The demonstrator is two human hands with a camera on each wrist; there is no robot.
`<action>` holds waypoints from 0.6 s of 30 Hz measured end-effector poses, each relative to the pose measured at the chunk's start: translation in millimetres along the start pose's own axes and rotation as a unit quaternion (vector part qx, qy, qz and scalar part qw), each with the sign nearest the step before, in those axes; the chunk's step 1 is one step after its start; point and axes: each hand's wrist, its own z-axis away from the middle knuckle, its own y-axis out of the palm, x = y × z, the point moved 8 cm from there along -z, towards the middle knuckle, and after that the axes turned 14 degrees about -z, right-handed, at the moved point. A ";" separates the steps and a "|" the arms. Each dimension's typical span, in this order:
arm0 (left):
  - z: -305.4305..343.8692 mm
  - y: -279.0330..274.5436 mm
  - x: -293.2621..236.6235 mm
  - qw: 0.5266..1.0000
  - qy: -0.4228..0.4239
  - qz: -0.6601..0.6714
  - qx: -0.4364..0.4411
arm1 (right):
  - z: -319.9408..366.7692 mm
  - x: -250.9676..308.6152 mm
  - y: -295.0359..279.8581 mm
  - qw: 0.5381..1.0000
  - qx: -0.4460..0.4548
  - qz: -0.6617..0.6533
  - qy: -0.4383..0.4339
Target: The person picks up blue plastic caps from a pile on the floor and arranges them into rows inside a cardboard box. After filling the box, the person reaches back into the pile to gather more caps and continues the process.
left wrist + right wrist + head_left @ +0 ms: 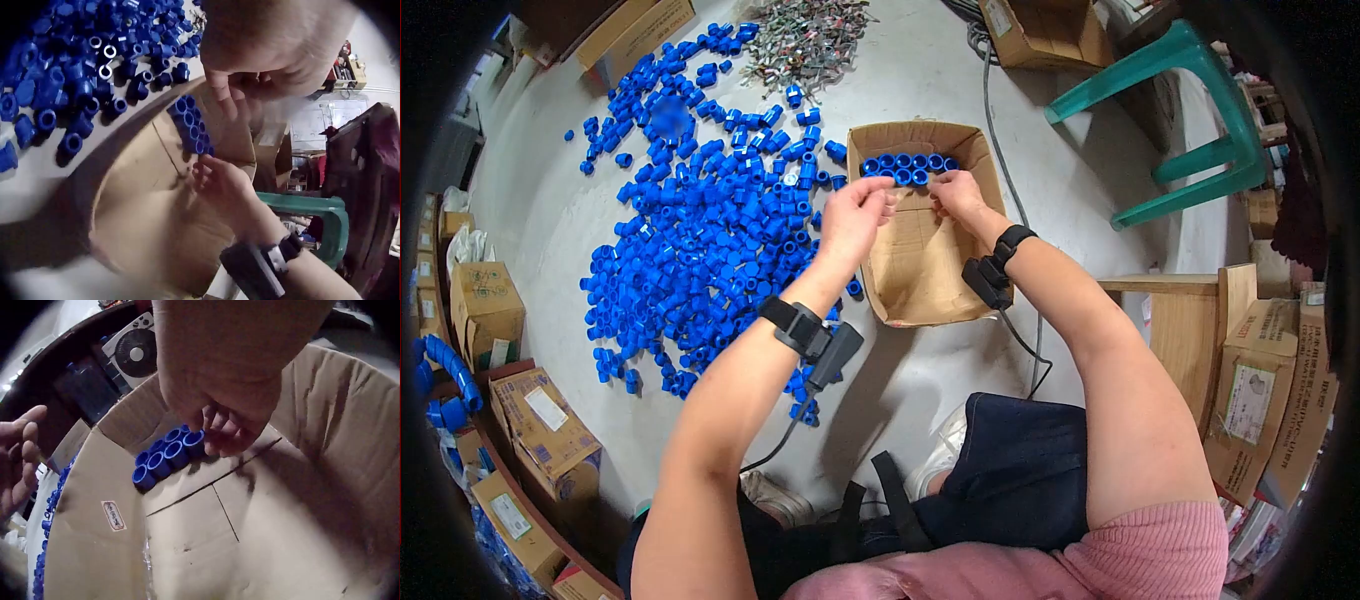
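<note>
Blue pipe fittings (902, 161) stand with their round openings up, in two rows along the far end of an open cardboard box (915, 265). Inside that end, my right hand (960, 195) pinches a fitting (194, 439) at the right end of the nearer row. The right wrist view shows thumb and fingertips at its rim, partly covering it. My left hand (856, 215) hovers over the box's left edge, fingers loosely bent and nothing visible between them. In the left wrist view it looms large above the box.
A wide heap of loose blue fittings (710, 240) covers the floor left of the box. Beyond it lies a pile of small metal parts (805, 45). A cable (997, 130) runs along the box's right side, near a green plastic stool (1200, 130). Cartons (550, 420) line the left.
</note>
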 end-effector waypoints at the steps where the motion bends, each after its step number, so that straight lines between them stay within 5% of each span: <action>1: 0.1 -10.8 -5.4 1.000 0.014 -0.008 -0.012 | 4.2 8.1 -1.9 1.000 0.002 -0.031 -0.003; 5: 4.5 -73.2 -36.9 0.996 0.069 -0.044 -0.040 | 28.1 68.3 -4.3 0.998 0.009 -0.030 -0.062; 9: 27.0 -169.1 -76.3 0.944 0.081 -0.306 -0.093 | 37.5 122.6 4.4 0.975 -0.020 -0.083 -0.204; 11: 51.3 -220.0 -89.0 0.923 0.070 -0.352 -0.140 | 46.6 142.5 15.3 0.978 -0.006 -0.132 -0.159; 18: 138.6 -355.4 -31.2 0.931 0.010 -0.296 -0.213 | 123.1 226.6 87.0 0.925 0.144 -0.194 -0.292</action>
